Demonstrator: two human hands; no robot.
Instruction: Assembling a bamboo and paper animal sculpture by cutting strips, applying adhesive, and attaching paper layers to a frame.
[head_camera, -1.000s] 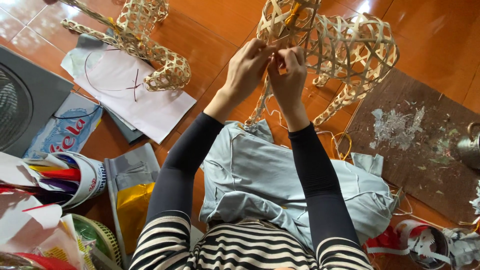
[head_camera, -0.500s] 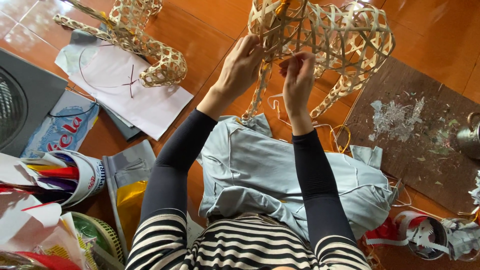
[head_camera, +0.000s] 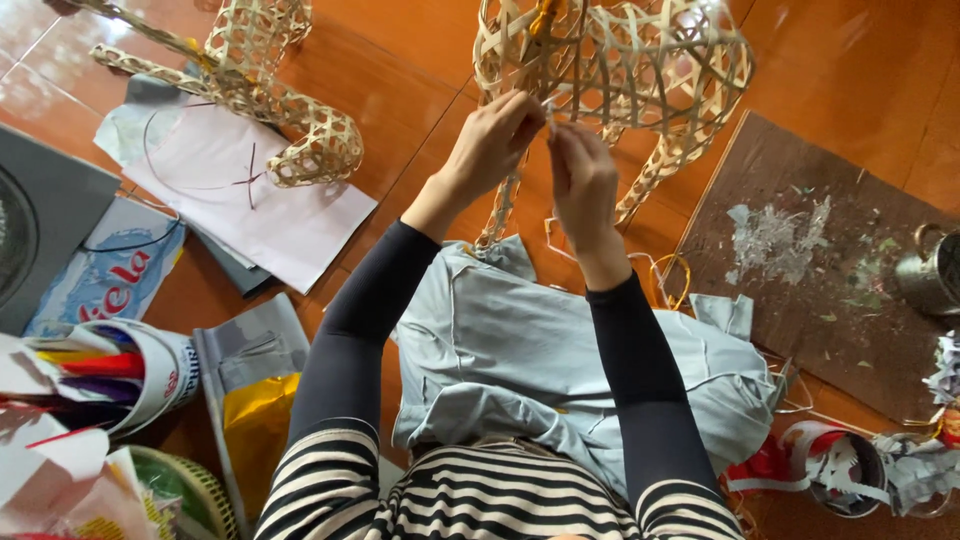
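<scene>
your left hand (head_camera: 492, 142) and right hand (head_camera: 580, 172) pinch thin strips on the woven bamboo frame (head_camera: 640, 70), fingers closed.

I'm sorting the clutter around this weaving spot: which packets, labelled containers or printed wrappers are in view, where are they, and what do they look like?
Flat packet: left, on the floor beside the white paper; rectangular, blue and white with red lettering.
Cup: lower left, tipped on its side; white with red marks, holding coloured pencils.
Pouch: left of the person's lap; grey top, yellow lower part.
Torn wrapper: lower right, by the brown board; red and white, crumpled.
No screens or signs.
</scene>
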